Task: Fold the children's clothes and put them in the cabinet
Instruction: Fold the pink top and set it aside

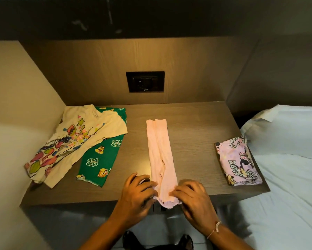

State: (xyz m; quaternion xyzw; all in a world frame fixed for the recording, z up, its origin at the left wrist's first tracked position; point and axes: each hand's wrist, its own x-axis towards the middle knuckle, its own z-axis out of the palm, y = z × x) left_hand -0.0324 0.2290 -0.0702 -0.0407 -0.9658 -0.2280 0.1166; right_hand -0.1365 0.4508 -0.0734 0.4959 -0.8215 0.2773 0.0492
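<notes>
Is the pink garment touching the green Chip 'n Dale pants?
Apart. The head view shows a bare strip of the wooden tabletop running between the pink garment and the green pants along their whole length.

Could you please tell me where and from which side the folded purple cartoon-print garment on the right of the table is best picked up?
Judging by its pose, take the purple cartoon-print garment along its long left edge, coming from the open table side. It lies flat as a compact folded stack, so a grip with fingers slid underneath and thumb on top should keep the layers together. Its right edge sits close to the bed.
</notes>
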